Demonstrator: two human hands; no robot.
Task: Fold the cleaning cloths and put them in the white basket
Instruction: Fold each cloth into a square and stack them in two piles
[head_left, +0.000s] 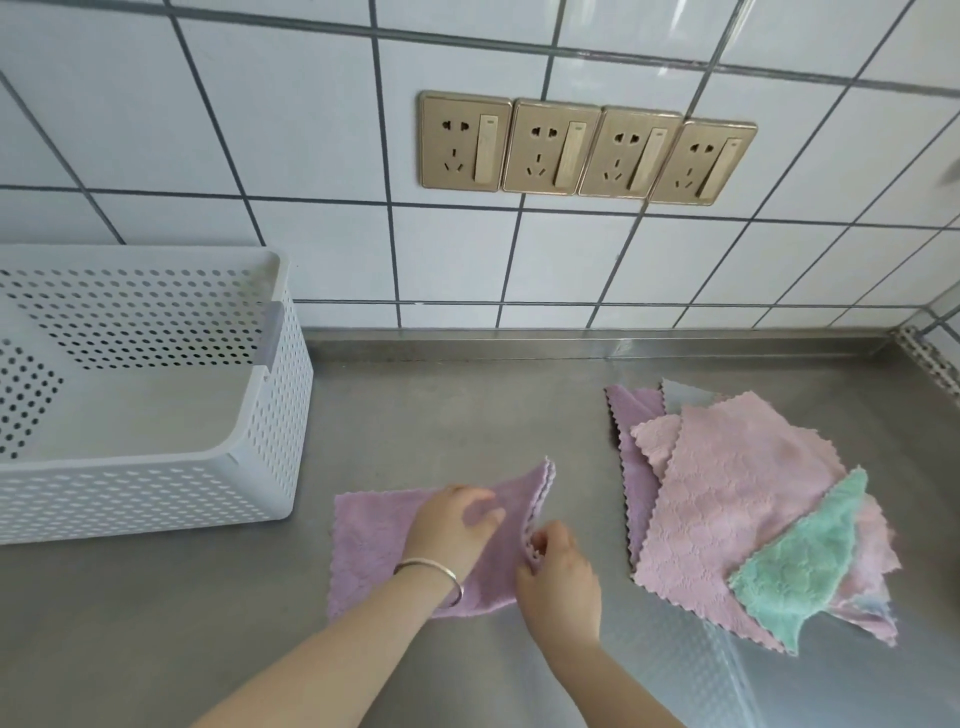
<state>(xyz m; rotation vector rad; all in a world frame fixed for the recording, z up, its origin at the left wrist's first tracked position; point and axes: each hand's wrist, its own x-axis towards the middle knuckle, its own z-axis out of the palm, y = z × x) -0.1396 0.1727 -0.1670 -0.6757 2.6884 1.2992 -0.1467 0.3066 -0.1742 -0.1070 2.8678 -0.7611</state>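
Left hand (457, 525) presses flat on the lilac cloth (374, 551), right hand (558, 571) pinches its right edge, white basket (275, 447) waiting off to the left.

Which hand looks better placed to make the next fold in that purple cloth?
Probably the right hand: it already pinches the purple cloth at its scalloped right edge, while the left hand lies flat on top, pinning it.

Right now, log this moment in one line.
left hand presses purple cloth | right hand pinches its edge | white basket empty
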